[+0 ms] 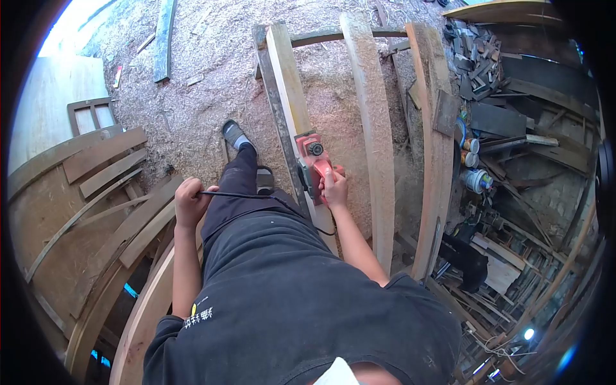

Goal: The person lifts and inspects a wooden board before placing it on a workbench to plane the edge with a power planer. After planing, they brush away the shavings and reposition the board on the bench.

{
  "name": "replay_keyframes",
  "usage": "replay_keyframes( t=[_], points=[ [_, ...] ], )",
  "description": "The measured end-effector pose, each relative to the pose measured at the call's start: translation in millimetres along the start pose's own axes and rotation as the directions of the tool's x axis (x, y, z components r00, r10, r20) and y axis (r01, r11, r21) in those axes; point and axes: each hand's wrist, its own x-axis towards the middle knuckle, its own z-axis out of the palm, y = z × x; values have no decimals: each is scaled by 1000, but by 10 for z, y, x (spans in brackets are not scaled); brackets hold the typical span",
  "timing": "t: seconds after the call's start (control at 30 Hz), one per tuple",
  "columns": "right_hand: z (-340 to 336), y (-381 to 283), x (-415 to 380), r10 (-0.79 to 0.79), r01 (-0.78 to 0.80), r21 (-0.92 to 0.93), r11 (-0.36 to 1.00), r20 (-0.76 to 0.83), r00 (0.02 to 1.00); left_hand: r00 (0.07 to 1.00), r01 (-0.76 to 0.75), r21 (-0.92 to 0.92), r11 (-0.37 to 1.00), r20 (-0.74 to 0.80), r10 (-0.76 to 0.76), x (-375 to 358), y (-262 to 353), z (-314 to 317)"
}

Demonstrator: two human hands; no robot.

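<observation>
Red planer seemingly points forward along beam

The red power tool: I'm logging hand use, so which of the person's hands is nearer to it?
Right. The right hand grips the red power tool by its handle; the left hand is apart from it, off to the left, holding the black cable.

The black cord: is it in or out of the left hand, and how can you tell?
In. The left hand is closed around the black cord, which runs out from it across the dark trousers.
</observation>
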Motion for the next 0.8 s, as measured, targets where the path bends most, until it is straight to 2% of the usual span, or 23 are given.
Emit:
replay_keyframes(
  t=[0.3,0.63,0.7,0.8],
  points=[
    [413,-760,624,77,-77,0,997,9,997,998,55,-20,998,36,-54,828,-311,-304],
    [742,-1312,1129,60,-60,13,998,12,998,1000,13,-12,1000,9,-13,1478,-573,-478],
    [796,-1404,1216,31,-32,-30,999,-10,999,1000,-9,-18,1000,13,9,1584,-565,-510],
    [901,-1559,1389,50,-50,15,999,0,999,1000,22,-9,1000,15,-22,1687,-640,-533]
  ],
)
